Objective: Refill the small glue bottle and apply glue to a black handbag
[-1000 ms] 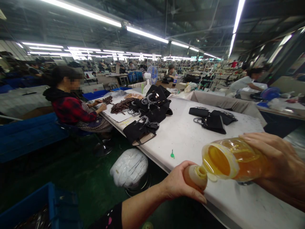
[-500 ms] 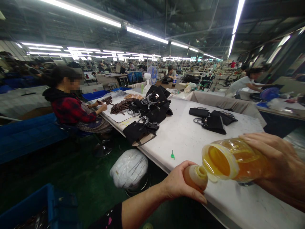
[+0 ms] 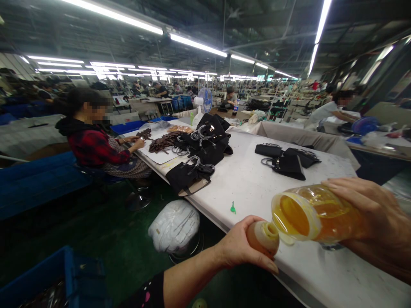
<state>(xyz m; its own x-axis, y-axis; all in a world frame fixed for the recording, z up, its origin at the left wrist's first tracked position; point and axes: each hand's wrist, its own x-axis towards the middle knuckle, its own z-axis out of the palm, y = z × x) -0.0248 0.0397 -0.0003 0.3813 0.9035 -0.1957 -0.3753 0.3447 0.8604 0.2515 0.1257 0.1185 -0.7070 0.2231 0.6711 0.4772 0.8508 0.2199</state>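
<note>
My left hand [image 3: 245, 244] is wrapped round a small amber bottle [image 3: 263, 239] with an open neck, held at the table's near edge. In my right hand [image 3: 374, 209] is a larger clear plastic jar [image 3: 316, 212] of yellow-orange liquid, tipped on its side with its wide mouth toward the left. The jar's rim rests at or just over the small bottle's neck; whether liquid is flowing I cannot tell. Beyond my left hand, a small green nozzle cap [image 3: 233, 208] lies on the white table [image 3: 244, 184]. A pale round piece [image 3: 287, 239] shows partly behind the jar.
Black handbags [image 3: 205, 145] are heaped on the table's left side, with several more bags [image 3: 287, 160] at the right. A co-worker [image 3: 93, 141] sits at the left edge by brown pieces [image 3: 165, 141]. A wrapped stool [image 3: 175, 226] and blue crate [image 3: 69, 273] stand below.
My hands, the small bottle and the tilted jar stay almost in place, with only a very slight shift. The seated co-worker's hands have moved a little.
</note>
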